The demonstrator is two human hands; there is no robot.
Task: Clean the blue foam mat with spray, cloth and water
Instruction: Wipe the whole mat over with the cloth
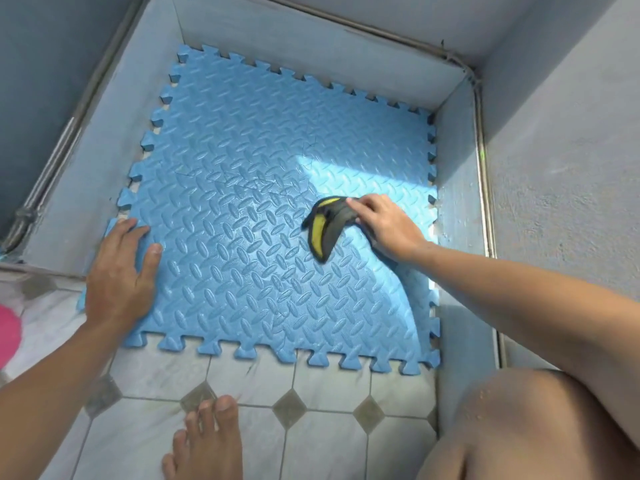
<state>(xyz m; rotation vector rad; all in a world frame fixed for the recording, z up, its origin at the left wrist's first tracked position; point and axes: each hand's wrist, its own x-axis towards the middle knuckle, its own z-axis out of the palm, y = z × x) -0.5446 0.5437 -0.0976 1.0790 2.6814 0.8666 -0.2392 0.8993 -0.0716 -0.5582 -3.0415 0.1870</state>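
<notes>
At the far left edge, a rounded pink object sits on the floor, cut off by the frame, and what it is cannot be told. Above it, a grey metal pipe runs along the foot of the grey wall.

The left hand lies flat, palm down, on the near left corner of the square blue foam mat, fingers spread and extended and closed on nothing, with the thumb pointing toward the mat's middle. The mat has a raised diamond-plate texture and jigsaw-toothed edges; it lies in a shallow recessed grey concrete basin, its near edge overhanging onto the white floor tiles with grey diamond insets. The mat's surface looks wet and glossy around its centre, and a bright patch of sunlight falls across its right part.

A bare foot stands on the tiles just below the mat's near edge.

To the right of the mat's centre, a dark grey cloth with yellow patches lies crumpled on the mat. The right hand presses down on the cloth's right end, fingers curled over it and gripping it against the foam, the index fingertip resting on its upper edge. The two hands are well apart, one at each side of the mat.

At the lower right, a bare knee fills the corner, with small water droplets on the skin.
</notes>
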